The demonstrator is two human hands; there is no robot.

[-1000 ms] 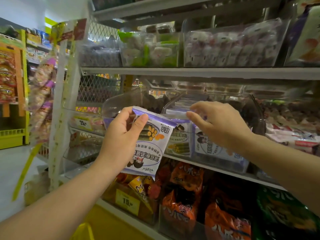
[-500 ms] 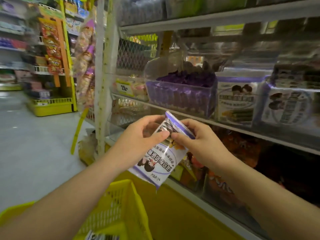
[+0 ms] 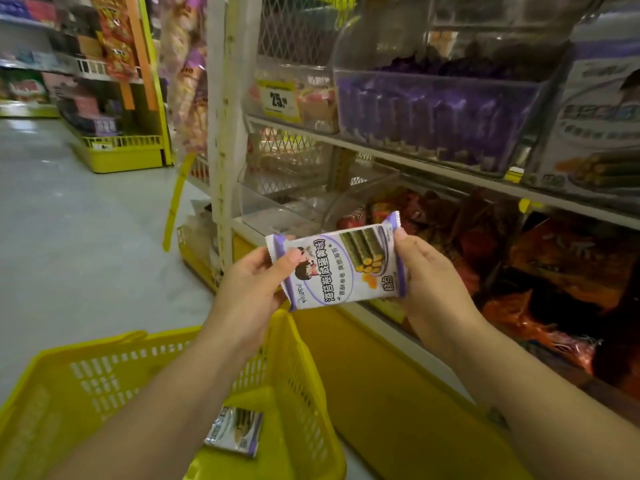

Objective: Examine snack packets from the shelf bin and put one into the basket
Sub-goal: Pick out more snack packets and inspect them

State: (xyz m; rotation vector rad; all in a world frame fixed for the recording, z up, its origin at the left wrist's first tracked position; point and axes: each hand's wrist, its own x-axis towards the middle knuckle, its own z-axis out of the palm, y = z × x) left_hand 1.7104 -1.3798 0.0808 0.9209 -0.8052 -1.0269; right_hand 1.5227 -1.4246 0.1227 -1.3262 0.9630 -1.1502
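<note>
One white-and-purple snack packet (image 3: pixel 337 265), printed with green rolls, is being gripped at both ends by left hand (image 3: pixel 249 289) and right hand (image 3: pixel 427 275) fingers above the yellow basket (image 3: pixel 301 368).

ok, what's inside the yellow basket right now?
One purple-and-white snack packet lies on the floor of the yellow basket. The left forearm covers much of the rest, so more packets there cannot be ruled out.

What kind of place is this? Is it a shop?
It looks like a supermarket snack aisle: shelf bins full of packets, a yellow price tag on one bin, and a yellow shopping basket below the held snack packet.
</note>
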